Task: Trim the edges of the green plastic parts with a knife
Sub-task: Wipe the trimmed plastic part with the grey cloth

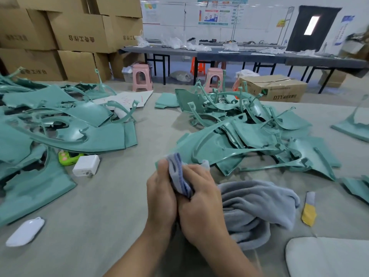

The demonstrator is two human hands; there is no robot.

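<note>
Grey worktop [111, 196], cardboard boxes [75, 35] behind. Left hand [161, 198] and right hand [201, 200] pressed together, fingers curled round a grey cloth [257, 206]. Green plastic parts [245, 136] heaped just beyond; knife [309, 208] lies right of cloth.

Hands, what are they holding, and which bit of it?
Both hands, left and right, squeeze one bunched end of the grey-blue cloth; the rest lies on the table.
</note>
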